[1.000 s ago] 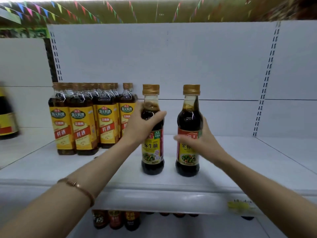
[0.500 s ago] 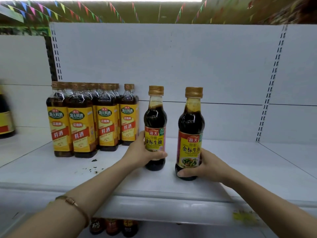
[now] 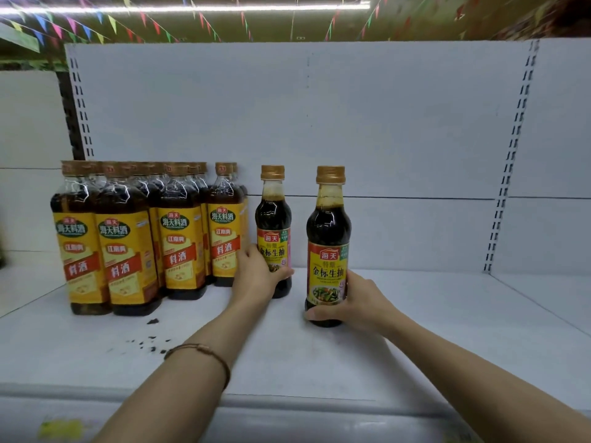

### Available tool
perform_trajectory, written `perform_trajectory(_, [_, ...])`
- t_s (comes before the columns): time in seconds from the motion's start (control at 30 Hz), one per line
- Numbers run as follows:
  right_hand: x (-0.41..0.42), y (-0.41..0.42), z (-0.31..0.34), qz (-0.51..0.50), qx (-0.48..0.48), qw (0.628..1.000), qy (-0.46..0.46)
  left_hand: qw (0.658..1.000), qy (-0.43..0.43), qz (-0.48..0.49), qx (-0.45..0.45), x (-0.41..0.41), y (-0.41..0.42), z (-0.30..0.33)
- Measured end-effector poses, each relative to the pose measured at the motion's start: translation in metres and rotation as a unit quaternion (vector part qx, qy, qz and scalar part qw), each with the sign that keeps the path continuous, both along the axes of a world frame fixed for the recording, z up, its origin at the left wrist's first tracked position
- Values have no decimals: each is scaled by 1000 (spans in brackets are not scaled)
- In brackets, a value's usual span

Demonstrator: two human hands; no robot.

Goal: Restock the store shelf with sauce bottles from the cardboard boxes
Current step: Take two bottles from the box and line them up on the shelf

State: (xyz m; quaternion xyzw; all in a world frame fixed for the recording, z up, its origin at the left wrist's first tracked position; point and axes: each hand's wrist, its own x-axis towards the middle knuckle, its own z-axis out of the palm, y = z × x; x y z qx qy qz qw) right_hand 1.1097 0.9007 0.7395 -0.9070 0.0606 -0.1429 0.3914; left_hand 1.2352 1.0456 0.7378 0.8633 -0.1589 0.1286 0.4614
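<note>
Two dark soy sauce bottles with gold caps stand upright on the white shelf point(image 3: 415, 330). My left hand point(image 3: 256, 276) grips the lower part of the left bottle point(image 3: 273, 225), which stands far back, close beside the yellow-labelled bottles. My right hand point(image 3: 355, 302) grips the base of the right bottle point(image 3: 327, 231), which stands nearer to me and a little apart from the left one. No cardboard box is in view.
Several taller cooking wine bottles point(image 3: 128, 244) with yellow labels fill the shelf's left part in rows. Dark specks point(image 3: 150, 340) lie on the shelf in front of them. White back panel and slotted upright point(image 3: 508, 174) stand behind, with bare shelf to the right.
Both hands slid from the bottles' upper bodies down to their bases. The left bottle moved back and leftward toward the yellow-labelled group; the right bottle stayed nearer the front.
</note>
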Motion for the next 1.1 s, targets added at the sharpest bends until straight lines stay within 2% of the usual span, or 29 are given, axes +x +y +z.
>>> perform_trajectory(0.33, [46,-10,-1,-25,-29,999,8,987,-13,52,154,23,-4,14])
perform_trajectory(0.5, [57,-14,-2,-27,-38,999,15,993,2,57,105,33,-9,13])
perform_trajectory(0.7, [69,-18,-3,-29,-46,998,21,984,-10,80,158,40,-18,17])
perform_trajectory(1.1, [89,-24,-8,-21,-38,999,19,982,-33,107,150,57,-30,12])
